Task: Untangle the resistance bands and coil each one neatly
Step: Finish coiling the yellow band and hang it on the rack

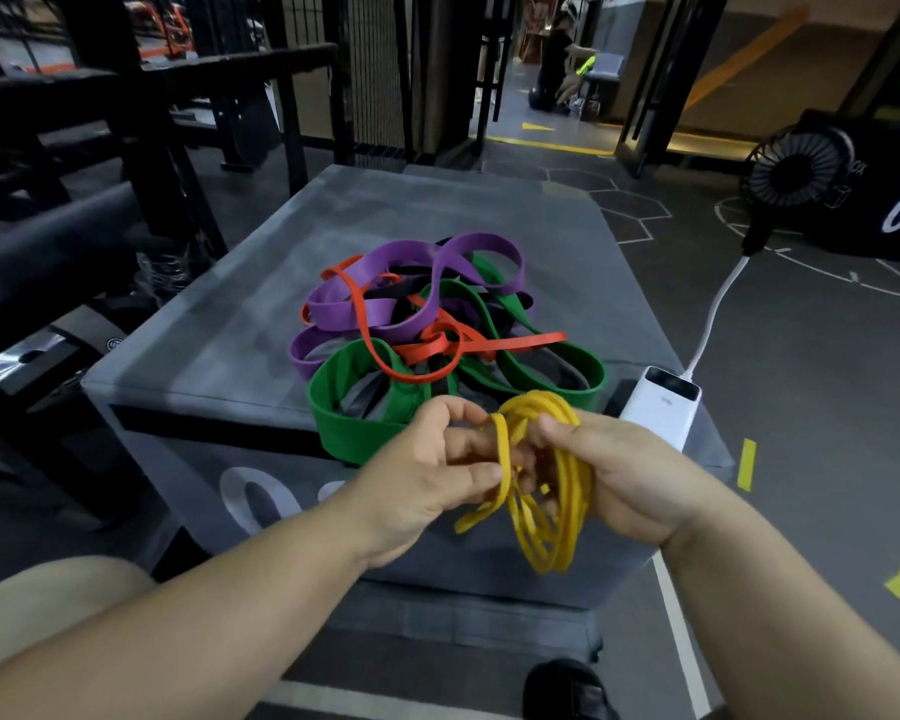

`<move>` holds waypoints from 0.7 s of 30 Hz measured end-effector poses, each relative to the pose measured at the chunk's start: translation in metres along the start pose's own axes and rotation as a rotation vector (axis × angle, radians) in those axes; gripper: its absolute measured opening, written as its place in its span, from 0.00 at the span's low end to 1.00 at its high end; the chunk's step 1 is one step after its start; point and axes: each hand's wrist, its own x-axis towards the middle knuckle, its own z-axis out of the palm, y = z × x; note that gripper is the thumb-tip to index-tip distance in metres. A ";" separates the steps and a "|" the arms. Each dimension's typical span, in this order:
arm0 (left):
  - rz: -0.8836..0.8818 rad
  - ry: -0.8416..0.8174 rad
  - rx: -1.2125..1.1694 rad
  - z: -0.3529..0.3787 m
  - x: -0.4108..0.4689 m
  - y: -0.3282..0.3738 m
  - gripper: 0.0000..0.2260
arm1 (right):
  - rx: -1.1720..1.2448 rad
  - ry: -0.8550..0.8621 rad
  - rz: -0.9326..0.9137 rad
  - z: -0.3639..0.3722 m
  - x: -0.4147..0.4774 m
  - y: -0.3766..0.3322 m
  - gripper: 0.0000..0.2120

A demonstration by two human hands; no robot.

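A thin yellow band (552, 517) hangs in several loops in front of the grey box (219, 324). My right hand (630, 475) grips the bundle of loops at its top. My left hand (427, 475) pinches one free strand of the same yellow band between thumb and fingers. Behind my hands, on top of the box, lies a tangle of bands: a wide green band (344, 423) nearest me, a narrow red band (437, 345) knotted across the middle, a purple band (380, 309) at the back, and a black band (404, 291) mostly hidden beneath.
A white power bank (661, 402) lies on the box's right corner, its white cable (718, 304) running to a black fan (796, 168) at the right. Black gym frames and padded rollers stand to the left. A person crouches far off in the doorway. My shoe (567, 688) shows below.
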 end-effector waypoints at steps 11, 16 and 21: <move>0.190 0.250 0.636 0.001 0.005 -0.010 0.21 | -0.115 -0.031 0.060 0.016 0.010 0.014 0.17; 0.237 0.253 0.783 -0.011 0.009 -0.012 0.33 | -0.069 -0.065 0.088 0.015 0.006 0.008 0.08; 0.006 -0.169 0.403 -0.018 0.007 -0.011 0.41 | 0.029 -0.249 0.077 0.014 0.004 0.007 0.14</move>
